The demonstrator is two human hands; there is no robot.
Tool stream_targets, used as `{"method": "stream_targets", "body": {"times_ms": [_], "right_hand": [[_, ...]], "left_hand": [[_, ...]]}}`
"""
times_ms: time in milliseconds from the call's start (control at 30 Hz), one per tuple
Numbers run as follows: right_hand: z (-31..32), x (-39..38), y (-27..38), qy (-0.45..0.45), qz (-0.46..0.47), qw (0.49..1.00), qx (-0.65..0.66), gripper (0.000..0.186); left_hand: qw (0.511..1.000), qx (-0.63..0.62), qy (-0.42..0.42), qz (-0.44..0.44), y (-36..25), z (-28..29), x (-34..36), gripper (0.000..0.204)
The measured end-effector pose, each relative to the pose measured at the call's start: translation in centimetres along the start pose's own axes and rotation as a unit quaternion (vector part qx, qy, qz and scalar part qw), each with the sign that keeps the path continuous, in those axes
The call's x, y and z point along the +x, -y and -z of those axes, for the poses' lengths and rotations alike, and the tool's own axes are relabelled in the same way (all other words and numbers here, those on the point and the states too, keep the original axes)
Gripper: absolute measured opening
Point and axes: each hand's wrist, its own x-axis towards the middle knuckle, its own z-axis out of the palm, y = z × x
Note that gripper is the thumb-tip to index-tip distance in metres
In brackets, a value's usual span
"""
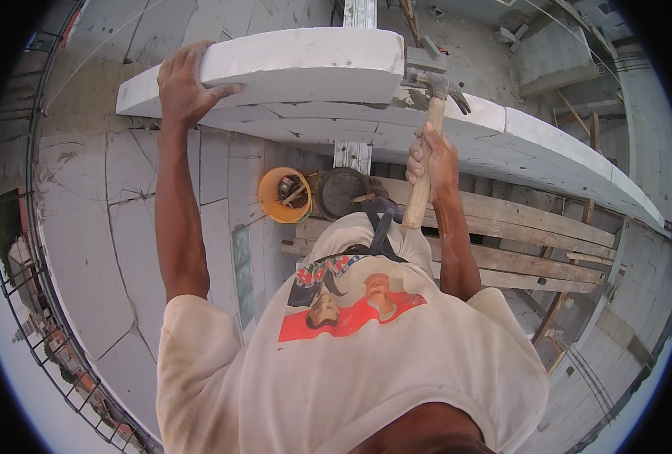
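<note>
Laying left hand [188, 87] over top edge of long white block [306, 72] near its left end, spread rather than clenched, with fingers across the top and thumb against near face. Grasping claw hammer [436, 112] in right hand [438, 160], closed firmly around wooden handle below the head. Holding hammer head just beside block's right end face; unable to confirm contact from this angle. Observing block lying lengthwise on top of wall course [555, 147]. Noting exposed top edge of course running on to the right beyond hammer, with free room above it. Noting less room on near side: handle's butt end overlapping edge of pale shirt [396, 363] in view. Recording also, below the wall, yellow bucket [271, 203] beside black round basin [340, 193], with wooden planks [518, 216] to their right.
</note>
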Motion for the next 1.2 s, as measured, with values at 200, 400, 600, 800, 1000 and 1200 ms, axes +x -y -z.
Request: {"method": "stream_targets", "body": {"times_ms": [200, 400, 600, 800, 1000, 1200], "right_hand": [[-1.2, 0.6, -0.8, -0.095, 0.077, 0.981, 0.151, 0.033], [0.4, 0.1, 0.3, 0.034, -0.041, 0.998, -0.038, 0.036], [-1.8, 0.8, -0.7, -0.069, -0.005, 0.996, 0.062, 0.035], [-1.5, 0.2, -0.4, -0.026, -0.028, 0.999, 0.022, 0.037], [-0.6, -0.2, 3.4, 0.022, 0.015, 0.992, -0.124, 0.037], [-5.8, 2.4, 13.2, 0.138, 0.253, 0.899, -0.33, 0.039]], "left_hand": [[1.0, 0.0, 0.008, 0.005, 0.5, -0.4, 0.0, 0.103], [1.0, -0.005, 0.002, -0.004, 0.5, -0.4, -0.4, 0.101], [1.0, -0.009, 0.01, 0.003, 0.2, -0.3, 0.1, 0.103], [1.0, -0.017, 0.019, 0.008, 0.3, -0.5, -0.3, 0.109], [0.999, -0.001, -0.008, 0.035, 0.4, -0.3, -0.4, 0.112], [0.996, -0.037, -0.042, 0.063, 0.3, -0.3, -1.3, 0.11]]}}
